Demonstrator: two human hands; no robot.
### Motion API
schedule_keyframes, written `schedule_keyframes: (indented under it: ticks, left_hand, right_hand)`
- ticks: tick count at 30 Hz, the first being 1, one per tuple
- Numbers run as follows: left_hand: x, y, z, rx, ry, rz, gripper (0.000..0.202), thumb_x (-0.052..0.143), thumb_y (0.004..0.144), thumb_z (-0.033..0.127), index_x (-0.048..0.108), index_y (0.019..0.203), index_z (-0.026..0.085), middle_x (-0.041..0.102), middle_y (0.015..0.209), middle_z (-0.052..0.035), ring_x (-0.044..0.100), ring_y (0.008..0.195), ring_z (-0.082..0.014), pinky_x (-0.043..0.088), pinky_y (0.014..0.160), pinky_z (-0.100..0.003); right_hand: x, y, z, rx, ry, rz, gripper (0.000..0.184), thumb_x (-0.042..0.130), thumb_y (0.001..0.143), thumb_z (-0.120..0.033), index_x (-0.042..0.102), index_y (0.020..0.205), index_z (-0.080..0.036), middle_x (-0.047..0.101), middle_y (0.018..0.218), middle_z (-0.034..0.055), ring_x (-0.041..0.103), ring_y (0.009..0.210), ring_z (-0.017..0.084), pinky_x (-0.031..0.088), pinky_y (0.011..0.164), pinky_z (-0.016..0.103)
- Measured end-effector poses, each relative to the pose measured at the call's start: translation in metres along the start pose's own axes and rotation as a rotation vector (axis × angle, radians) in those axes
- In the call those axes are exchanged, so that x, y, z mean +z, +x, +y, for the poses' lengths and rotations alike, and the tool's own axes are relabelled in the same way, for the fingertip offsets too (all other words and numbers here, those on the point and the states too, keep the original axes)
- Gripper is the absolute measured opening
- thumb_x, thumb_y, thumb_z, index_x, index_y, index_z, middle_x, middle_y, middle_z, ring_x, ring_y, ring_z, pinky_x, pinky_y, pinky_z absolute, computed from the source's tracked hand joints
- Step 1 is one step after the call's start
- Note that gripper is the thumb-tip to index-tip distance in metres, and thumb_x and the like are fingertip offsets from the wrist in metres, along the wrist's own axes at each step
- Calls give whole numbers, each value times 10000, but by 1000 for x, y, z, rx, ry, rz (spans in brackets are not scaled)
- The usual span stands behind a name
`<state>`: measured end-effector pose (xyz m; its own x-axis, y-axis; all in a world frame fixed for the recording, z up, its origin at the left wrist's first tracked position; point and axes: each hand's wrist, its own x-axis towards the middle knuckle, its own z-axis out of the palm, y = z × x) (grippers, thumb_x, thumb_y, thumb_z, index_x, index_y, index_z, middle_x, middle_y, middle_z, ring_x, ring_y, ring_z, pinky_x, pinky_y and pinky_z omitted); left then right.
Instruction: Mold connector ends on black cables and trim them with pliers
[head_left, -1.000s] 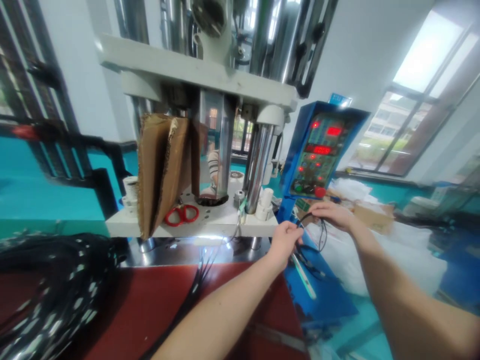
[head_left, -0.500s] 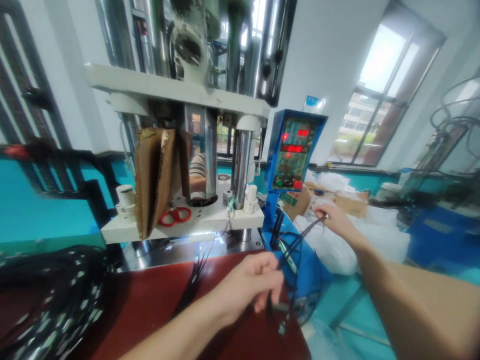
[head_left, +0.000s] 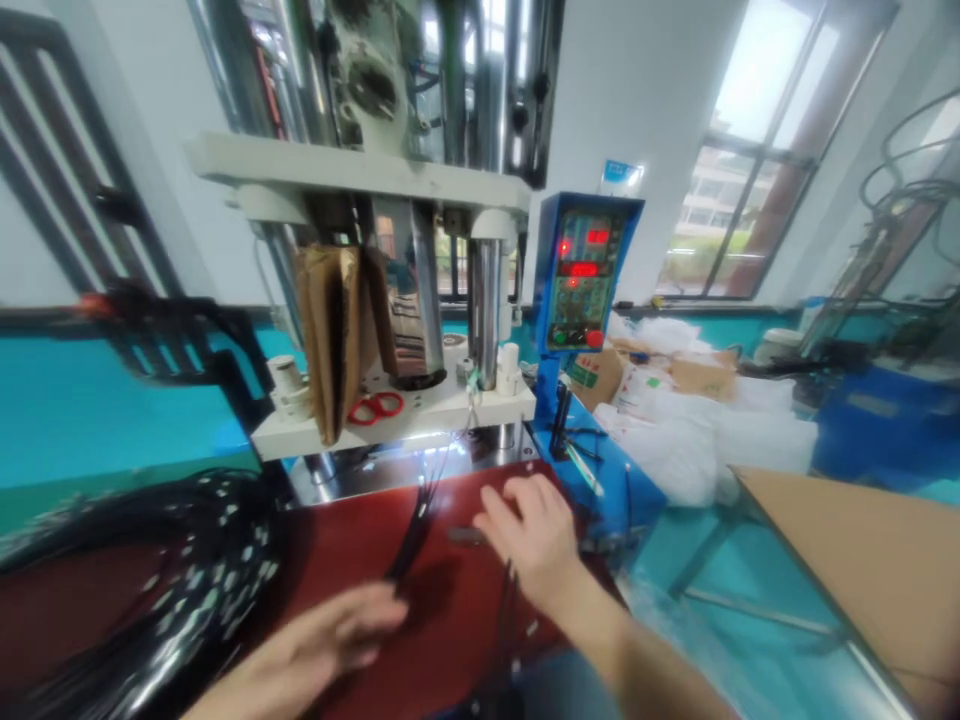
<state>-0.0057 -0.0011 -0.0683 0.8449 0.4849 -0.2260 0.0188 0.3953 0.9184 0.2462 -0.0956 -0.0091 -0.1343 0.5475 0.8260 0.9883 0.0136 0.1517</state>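
My left hand (head_left: 337, 630) is low over the dark red table (head_left: 450, 600), blurred, with its fingers stretched toward the right. Just beyond its fingertips lies a bundle of thin black cables (head_left: 409, 540), whose pale wire ends run toward the press (head_left: 390, 425). My right hand (head_left: 536, 535) is over the table's right part, palm down, fingers bent and apart. A small dark grey piece (head_left: 465, 536) shows beside its fingertips; whether they touch it is unclear. More black cables (head_left: 508, 600) lie below the right hand, partly hidden by it.
A large coil of black cables (head_left: 217, 560) covers the table's left side. Red-handled scissors (head_left: 375, 408) and folded cardboard (head_left: 330, 340) are on the press. A blue control box (head_left: 589, 275) stands right of it. White bags (head_left: 675, 440) and a brown-topped table (head_left: 840, 560) are farther right.
My right hand has come from the far right back over the table, and the cables it held no longer stretch across. My left hand has let go of them and moved left and down.
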Motion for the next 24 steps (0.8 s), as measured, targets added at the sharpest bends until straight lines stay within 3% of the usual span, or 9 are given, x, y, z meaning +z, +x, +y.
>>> schedule_keyframes:
  ticks: [2,5,9,15,20,24]
  left_hand:
    - [12,15,22,41,-136,102,440,606,720,441,597,1088,202,602,1117,-109,506,1081,-264,349,944,-378]
    - [33,46,53,144,-227,155,323,600,748,364,619,984,144,655,929,-95,592,841,-191,434,802,-303]
    - [38,70,73,253,-178,125,216,611,746,297,607,872,122,626,697,-30,571,658,-118,428,644,-207]
    - [11,66,54,306,-205,287,259,630,701,354,568,682,104,510,538,16,446,444,-58,323,434,-165]
    - [-1,63,38,252,-363,337,177,633,672,243,555,637,88,532,555,-19,468,443,-76,340,415,-179]
    - [-3,66,47,327,-520,406,145,609,699,240,520,720,127,549,636,-8,490,472,-67,373,446,-177]
  right_hand:
    - [6,9,-37,-97,90,20,186,518,823,-309,612,900,-169,521,738,49,430,688,168,346,601,307]
    - [23,17,-76,-208,182,-21,188,487,836,-316,610,824,-175,514,693,33,446,659,163,362,600,319]
    - [45,21,-94,-290,226,-18,135,491,826,-248,600,776,-184,505,654,17,471,624,153,355,540,300]
    - [62,20,-85,-242,458,74,159,546,798,-173,624,935,-193,564,672,26,531,626,142,434,556,272]
    - [83,6,-93,-151,697,-4,201,532,798,-155,630,938,-261,591,713,20,588,709,161,518,671,314]
    - [90,0,-96,-273,663,6,294,497,795,-97,601,1030,-240,618,841,58,583,900,211,491,829,440]
